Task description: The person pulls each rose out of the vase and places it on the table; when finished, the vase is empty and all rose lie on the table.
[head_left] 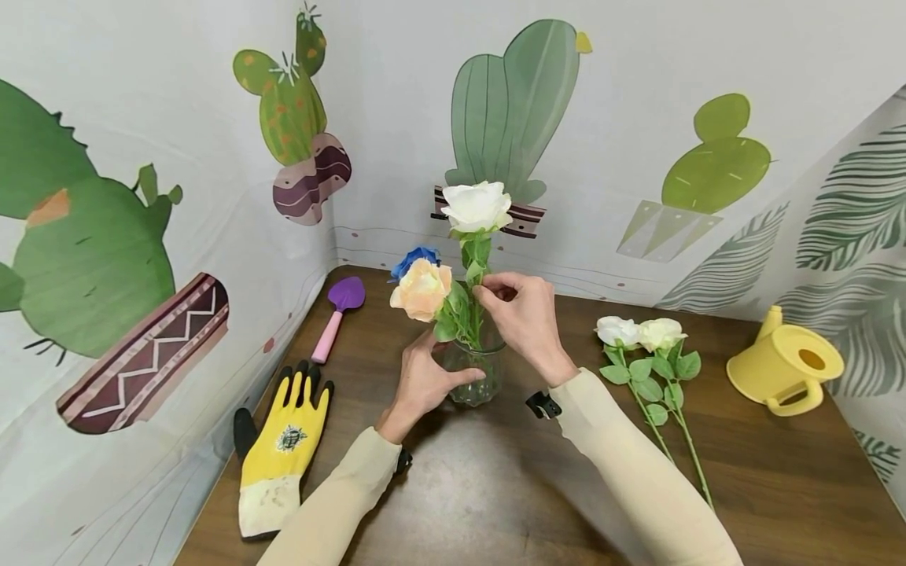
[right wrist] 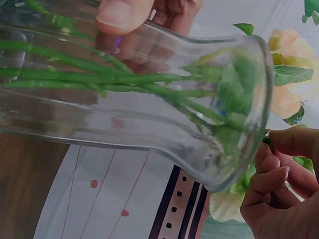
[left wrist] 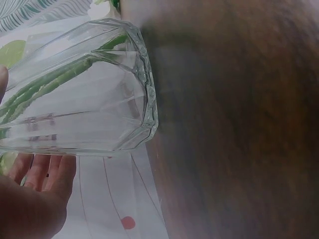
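A clear glass vase [head_left: 476,391] stands upright on the table with several green stems inside. My left hand [head_left: 423,379] grips its side; in the right wrist view the thumb [right wrist: 118,14] lies against the glass [right wrist: 124,134]. Above the rim, my right hand [head_left: 525,316] pinches the leafy stem of a tall white rose [head_left: 476,207]. Leaning out to the left are a peach rose [head_left: 421,289] and, behind it, a partly hidden blue flower [head_left: 414,260]. The left wrist view shows the faceted vase base [left wrist: 142,107] on the wood.
Two white roses [head_left: 660,335] lie on the wooden table [head_left: 488,503] right of the vase, near a yellow watering can [head_left: 760,365]. To the left lie a purple trowel with a pink handle [head_left: 327,336] and a yellow-and-black glove [head_left: 286,440]. A cactus-print cloth [head_left: 396,118] hangs behind.
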{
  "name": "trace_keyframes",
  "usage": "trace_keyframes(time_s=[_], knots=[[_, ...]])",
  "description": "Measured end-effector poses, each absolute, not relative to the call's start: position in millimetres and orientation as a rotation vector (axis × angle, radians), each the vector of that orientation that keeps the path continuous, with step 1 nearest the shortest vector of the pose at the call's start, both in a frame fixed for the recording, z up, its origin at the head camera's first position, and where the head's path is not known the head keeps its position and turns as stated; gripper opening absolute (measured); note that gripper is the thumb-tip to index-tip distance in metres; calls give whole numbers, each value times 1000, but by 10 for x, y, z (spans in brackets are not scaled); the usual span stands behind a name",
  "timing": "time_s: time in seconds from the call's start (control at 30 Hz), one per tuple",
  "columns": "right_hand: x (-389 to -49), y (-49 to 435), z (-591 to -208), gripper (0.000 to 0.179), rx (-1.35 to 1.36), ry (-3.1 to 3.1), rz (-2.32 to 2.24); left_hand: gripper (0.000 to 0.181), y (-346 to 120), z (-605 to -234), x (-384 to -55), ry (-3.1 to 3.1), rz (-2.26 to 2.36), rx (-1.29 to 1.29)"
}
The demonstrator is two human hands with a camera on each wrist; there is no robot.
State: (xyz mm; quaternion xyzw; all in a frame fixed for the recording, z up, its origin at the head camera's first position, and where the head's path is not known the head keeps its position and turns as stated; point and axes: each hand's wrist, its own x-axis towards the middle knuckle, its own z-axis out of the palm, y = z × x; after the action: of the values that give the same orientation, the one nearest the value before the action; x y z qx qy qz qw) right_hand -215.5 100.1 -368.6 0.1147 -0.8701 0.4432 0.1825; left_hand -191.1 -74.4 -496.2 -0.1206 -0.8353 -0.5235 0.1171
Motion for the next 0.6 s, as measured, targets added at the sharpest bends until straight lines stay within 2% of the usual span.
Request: trace_keyframes(time_s=[0.6], knots=[[-2143,1040,-3498,14,319,-2327,1363,96,-743,-4959,-1914,-2446,-1528,-341]])
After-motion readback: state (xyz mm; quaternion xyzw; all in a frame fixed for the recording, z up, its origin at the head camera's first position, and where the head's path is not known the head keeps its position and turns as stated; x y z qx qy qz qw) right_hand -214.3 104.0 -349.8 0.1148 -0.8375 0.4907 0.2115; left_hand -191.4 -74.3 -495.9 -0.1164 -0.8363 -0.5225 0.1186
